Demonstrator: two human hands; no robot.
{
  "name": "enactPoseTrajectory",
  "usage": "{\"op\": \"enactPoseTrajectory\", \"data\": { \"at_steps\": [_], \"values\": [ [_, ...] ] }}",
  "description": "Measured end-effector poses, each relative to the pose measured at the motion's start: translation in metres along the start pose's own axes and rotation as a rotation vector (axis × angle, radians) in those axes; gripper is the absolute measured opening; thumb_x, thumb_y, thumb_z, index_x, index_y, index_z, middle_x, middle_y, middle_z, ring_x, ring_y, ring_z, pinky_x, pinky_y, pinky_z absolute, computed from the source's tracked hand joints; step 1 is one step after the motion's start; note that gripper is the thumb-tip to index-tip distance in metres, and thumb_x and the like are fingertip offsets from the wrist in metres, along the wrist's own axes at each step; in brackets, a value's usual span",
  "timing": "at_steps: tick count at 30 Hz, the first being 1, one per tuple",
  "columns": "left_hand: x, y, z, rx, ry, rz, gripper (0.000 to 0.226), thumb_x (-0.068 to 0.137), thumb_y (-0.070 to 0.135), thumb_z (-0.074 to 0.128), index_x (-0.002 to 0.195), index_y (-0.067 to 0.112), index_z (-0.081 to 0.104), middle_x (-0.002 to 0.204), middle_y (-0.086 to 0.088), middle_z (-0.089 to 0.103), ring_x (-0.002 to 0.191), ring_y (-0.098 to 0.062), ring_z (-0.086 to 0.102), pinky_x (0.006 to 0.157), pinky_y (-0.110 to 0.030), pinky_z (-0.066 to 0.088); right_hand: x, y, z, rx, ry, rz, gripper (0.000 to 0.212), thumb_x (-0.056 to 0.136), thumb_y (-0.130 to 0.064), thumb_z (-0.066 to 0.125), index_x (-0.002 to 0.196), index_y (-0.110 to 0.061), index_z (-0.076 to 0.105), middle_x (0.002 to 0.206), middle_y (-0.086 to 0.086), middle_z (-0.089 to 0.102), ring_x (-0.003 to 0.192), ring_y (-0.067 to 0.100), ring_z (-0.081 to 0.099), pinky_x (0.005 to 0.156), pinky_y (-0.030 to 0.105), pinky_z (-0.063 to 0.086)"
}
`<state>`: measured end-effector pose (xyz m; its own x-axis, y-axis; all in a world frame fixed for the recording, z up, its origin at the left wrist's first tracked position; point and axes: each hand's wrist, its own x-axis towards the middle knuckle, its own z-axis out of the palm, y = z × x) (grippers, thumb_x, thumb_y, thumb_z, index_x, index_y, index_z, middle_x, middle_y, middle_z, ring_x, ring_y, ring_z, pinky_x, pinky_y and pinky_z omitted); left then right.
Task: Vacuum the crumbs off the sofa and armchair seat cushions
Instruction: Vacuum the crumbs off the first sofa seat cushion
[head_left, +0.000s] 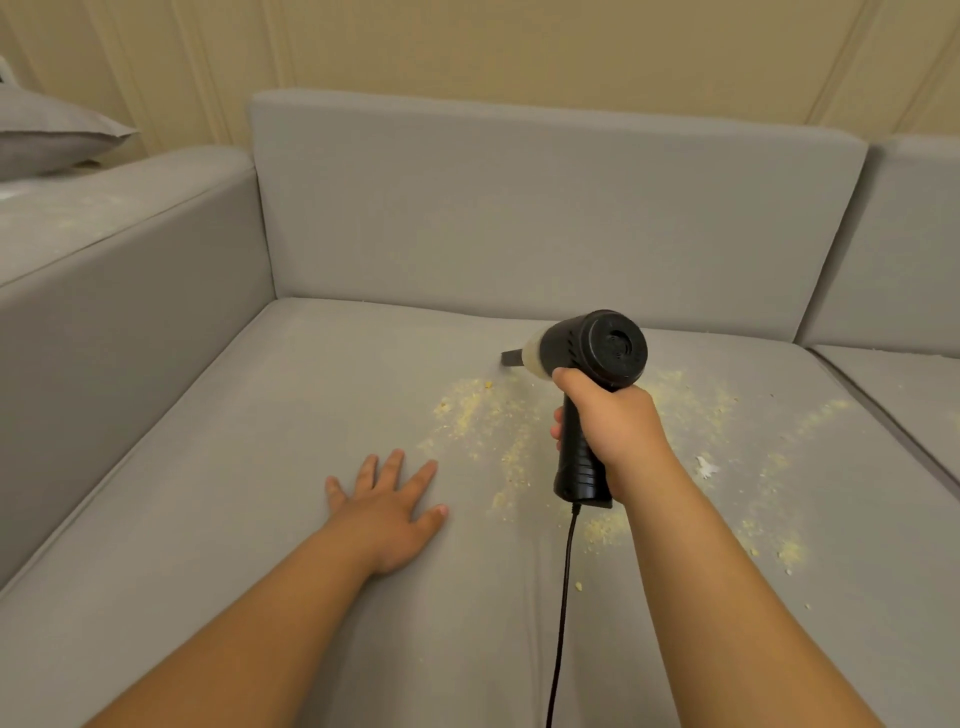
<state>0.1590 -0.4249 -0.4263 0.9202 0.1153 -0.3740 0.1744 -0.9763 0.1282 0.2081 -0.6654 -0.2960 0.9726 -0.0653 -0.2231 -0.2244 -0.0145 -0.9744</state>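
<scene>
Right hand (610, 421) grips the handle of a black handheld vacuum (597, 358), whose nozzle (511, 358) points away from the person and touches the grey seat cushion (260, 415) just beyond the hand; its cord (563, 597) hangs below the grip. Left hand (387, 512) lies flat on the cushion, fingers spread, holding nothing. Yellow crumbs (483, 415) lie between the two hands and to the right of the right hand.

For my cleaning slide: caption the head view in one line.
Right hand grips a black handheld vacuum over yellow crumbs on a grey sofa cushion; left hand rests flat.
</scene>
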Motion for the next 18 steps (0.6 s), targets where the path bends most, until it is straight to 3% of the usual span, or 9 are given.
{"op": "enactPoseTrajectory", "data": {
  "at_steps": [5, 18],
  "values": [
    [-0.001, 0.000, -0.002, 0.006, -0.009, 0.002, 0.069, 0.097, 0.078, 0.015, 0.157, 0.057, -0.012, 0.171, 0.007, -0.020, 0.158, -0.025, -0.019, 0.120, -0.069, -0.008, -0.016, 0.002, -0.007, -0.024, -0.055, 0.035, 0.027, 0.090, -0.028, 0.078, 0.106, -0.007, 0.071, 0.077, 0.013, 0.072, 0.063, 0.024, 0.070, 0.073, 0.043, 0.063],
    [-0.001, -0.001, -0.003, 0.006, -0.025, -0.005, 0.069, 0.097, 0.077, 0.015, 0.158, 0.056, -0.011, 0.171, 0.008, -0.022, 0.158, -0.024, -0.020, 0.120, -0.068, -0.009, -0.032, 0.004, 0.001, -0.079, -0.086, 0.022, 0.023, 0.091, -0.029, 0.078, 0.105, -0.011, 0.072, 0.077, 0.013, 0.073, 0.065, 0.023, 0.072, 0.079, 0.050, 0.065]
  ]
}}
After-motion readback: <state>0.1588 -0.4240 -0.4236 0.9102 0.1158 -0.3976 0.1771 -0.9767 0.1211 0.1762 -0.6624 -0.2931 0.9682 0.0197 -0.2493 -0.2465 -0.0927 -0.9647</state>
